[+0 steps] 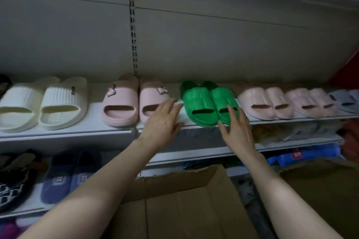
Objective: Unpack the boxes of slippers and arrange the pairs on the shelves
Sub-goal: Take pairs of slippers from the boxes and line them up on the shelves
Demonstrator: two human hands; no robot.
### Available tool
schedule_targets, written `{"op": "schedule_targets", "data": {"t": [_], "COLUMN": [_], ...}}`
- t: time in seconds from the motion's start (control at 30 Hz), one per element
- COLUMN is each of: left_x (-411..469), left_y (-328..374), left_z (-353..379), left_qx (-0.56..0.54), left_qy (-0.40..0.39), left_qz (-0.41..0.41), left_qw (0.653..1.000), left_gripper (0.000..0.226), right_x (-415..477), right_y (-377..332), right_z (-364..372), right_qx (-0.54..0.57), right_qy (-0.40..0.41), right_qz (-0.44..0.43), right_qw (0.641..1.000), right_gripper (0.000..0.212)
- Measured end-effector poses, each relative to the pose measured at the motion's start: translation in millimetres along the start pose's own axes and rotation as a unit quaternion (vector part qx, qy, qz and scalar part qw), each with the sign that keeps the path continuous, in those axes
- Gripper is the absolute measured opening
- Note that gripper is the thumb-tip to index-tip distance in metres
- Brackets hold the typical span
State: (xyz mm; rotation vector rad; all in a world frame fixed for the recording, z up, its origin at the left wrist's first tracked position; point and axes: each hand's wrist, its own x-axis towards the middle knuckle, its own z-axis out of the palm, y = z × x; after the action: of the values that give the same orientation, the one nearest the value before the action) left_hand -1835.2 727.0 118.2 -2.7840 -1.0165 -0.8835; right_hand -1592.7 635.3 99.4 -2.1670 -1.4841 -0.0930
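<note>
The glossy green foam slippers (206, 103) sit toes-out on the white metal shelf (77, 132). The left hand (163, 120) is open just beside them, and the right hand (239, 132), fingers spread, is at the right toe. Light, even nudges should line both toes up with the shelf edge.

Checked for text: none legible. Found small tag (72, 90) on cream slipper (62, 103), white lettering (11, 193) on black slipper (19, 175), red label (297, 154) on blue packet (318, 152); all too blurred to read.
</note>
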Motion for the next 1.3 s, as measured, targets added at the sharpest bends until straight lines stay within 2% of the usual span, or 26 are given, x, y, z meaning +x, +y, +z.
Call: {"op": "schedule_targets", "data": {"t": [0.1,0.23,0.37,0.5,0.73,0.87,1.0,1.1,1.2,1.3], "left_x": [23.0,47.6,53.7,55.1,57.8,68.1,90.0,115.8,145.4,169.5], "left_y": [35.9,65.6,66.5,59.6,52.9,58.3,87.1,125.6,173.8,212.6], "left_z": [38.0,75.9,86.5,87.4,86.4,79.2,85.0,105.1,135.3,169.6], "left_qx": [0.013,0.025,0.038,0.042,0.026,0.037,0.030,0.013,0.005,0.000], "left_qy": [-0.029,-0.083,-0.089,-0.086,-0.095,-0.088,-0.054,-0.036,-0.025,-0.048], "left_qz": [-0.007,-0.069,-0.101,-0.107,-0.100,-0.117,-0.078,-0.025,0.023,0.022], "left_qw": [0.999,0.994,0.990,0.990,0.990,0.989,0.995,0.999,0.999,0.999], "left_gripper": [0.069,0.085,0.074,0.068,0.068,0.081,0.077,0.069,0.062,0.065], "right_x": [19.8,44.0,58.9,65.9,67.7,67.6,65.8,72.4,86.8,101.6], "right_y": [30.2,55.6,61.2,59.9,60.2,80.7,129.9,179.8,226.3,259.6], "right_z": [-4.7,-1.4,7.5,15.4,12.6,-13.8,-46.9,-68.1,-79.2,-80.2], "right_qx": [0.007,0.015,0.010,0.008,0.003,0.014,-0.002,-0.041,-0.044,-0.026], "right_qy": [-0.044,-0.102,-0.125,-0.121,-0.142,-0.115,-0.028,-0.006,-0.042,-0.104], "right_qz": [-0.002,-0.031,-0.082,-0.092,-0.095,-0.119,-0.114,-0.071,-0.020,-0.014], "right_qw": [0.999,0.994,0.989,0.988,0.985,0.986,0.993,0.997,0.998,0.994], "right_gripper": [0.075,0.080,0.075,0.072,0.070,0.060,0.054,0.057,0.063,0.075]}}
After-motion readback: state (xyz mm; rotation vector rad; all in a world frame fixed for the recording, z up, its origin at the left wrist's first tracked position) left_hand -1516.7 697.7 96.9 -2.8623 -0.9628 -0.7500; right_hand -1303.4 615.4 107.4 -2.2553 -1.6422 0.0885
